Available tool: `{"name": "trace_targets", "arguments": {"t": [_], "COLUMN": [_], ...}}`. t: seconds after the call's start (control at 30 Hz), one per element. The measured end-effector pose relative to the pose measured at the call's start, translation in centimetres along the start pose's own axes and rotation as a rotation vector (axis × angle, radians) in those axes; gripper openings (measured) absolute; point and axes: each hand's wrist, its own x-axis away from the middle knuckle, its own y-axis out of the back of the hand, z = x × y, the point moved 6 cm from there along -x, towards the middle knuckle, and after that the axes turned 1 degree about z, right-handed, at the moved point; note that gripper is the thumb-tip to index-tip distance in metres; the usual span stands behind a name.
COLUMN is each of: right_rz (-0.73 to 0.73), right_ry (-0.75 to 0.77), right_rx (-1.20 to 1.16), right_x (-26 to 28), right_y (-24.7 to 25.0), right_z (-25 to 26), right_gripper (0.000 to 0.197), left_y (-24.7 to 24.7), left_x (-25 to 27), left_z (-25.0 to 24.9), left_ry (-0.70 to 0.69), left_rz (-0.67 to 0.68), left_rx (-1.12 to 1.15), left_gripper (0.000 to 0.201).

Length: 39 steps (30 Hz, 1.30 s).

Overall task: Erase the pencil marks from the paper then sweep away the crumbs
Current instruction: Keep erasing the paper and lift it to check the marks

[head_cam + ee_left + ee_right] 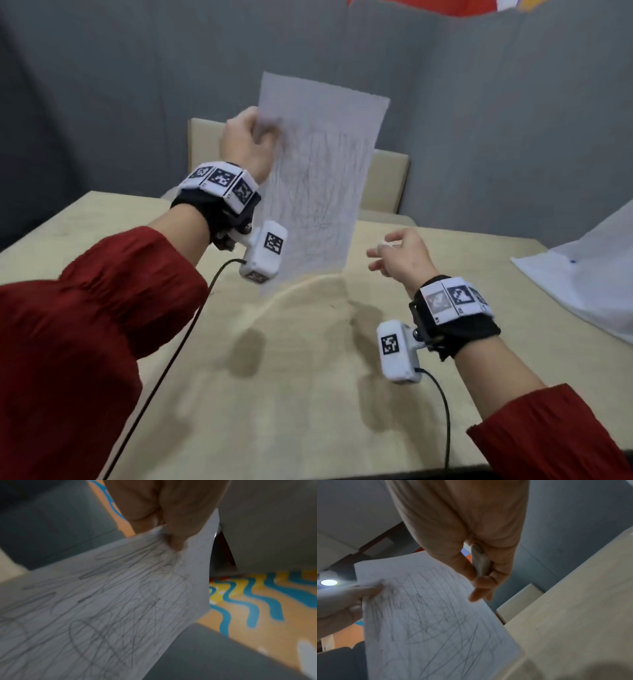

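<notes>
A white sheet of paper covered in grey pencil scribbles hangs upright above the table, its lower edge near the tabletop. My left hand pinches the sheet's upper left edge, thumb on the front; the left wrist view shows the paper under that thumb. My right hand hovers to the right of the sheet's bottom corner and grips a small whitish eraser between thumb and fingers. In the right wrist view the paper fills the lower left. A few dark crumbs lie on the wood below.
The light wooden table spreads beneath both hands. A white sheet or cloth lies at its right edge. A beige chair back stands behind the table. Grey walls surround it. Black cables run from both wrist cameras.
</notes>
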Motion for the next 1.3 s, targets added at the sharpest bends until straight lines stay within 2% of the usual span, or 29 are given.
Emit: {"name": "trace_targets", "arguments": {"t": [0.17, 0.33, 0.43, 0.53, 0.63, 0.7, 0.77, 0.87, 0.97, 1.07, 1.13, 1.23, 1.3], "right_rz": [-0.011, 0.016, 0.017, 0.041, 0.087, 0.104, 0.108, 0.109, 0.114, 0.194, 0.218, 0.164, 0.2], "right_ry": [-0.049, -0.233, -0.296, -0.281, -0.209, -0.177, -0.149, -0.114, -0.112, -0.149, -0.145, -0.102, -0.048], "right_rx": [-0.095, -0.292, -0.365, -0.401, -0.401, -0.359, -0.292, -0.16, 0.005, 0.149, 0.265, 0.385, 0.467], "right_x": [-1.0, -1.5, -2.1, -2.8, -3.7, -4.1, -4.4, -4.5, -5.0, -5.0, -5.0, -5.3, -5.4], "right_y": [-1.9, -4.0, -4.6, -4.7, -4.9, -4.5, -3.8, -3.0, -3.1, -4.2, -5.0, -5.4, -5.8], "right_z": [0.6, -1.1, -1.8, -2.2, -1.9, -1.8, -1.9, -2.0, -2.4, -3.4, -3.6, -3.5, -3.4], "right_gripper": [0.035, 0.037, 0.038, 0.034, 0.017, 0.014, 0.014, 0.013, 0.017, 0.022, 0.033, 0.052, 0.047], "left_y": [3.1, 3.7, 3.5, 3.4, 4.0, 5.3, 6.8, 7.8, 7.3, 6.2, 5.6, 5.5, 5.7], "left_x": [1.6, 3.7, 4.4, 4.8, 4.7, 4.5, 3.9, 3.3, 3.5, 4.3, 4.5, 3.9, 3.5], "left_z": [4.0, 8.0, 9.8, 10.8, 12.6, 14.1, 14.8, 15.1, 15.1, 15.9, 16.5, 17.1, 17.2], "left_ry": [0.197, 0.428, 0.579, 0.641, 0.666, 0.663, 0.576, 0.481, 0.398, 0.42, 0.41, 0.344, 0.324], "left_rz": [-0.232, -0.333, -0.374, -0.364, -0.318, -0.345, -0.358, -0.211, 0.017, 0.183, 0.259, 0.302, 0.315], "left_rx": [0.234, 0.484, 0.824, 0.881, 0.781, 0.668, 0.543, 0.31, -0.01, -0.265, -0.385, -0.519, -0.577], "left_gripper": [0.024, 0.004, 0.02, 0.017, 0.008, 0.028, 0.035, 0.041, 0.04, 0.029, 0.023, 0.022, 0.025]}}
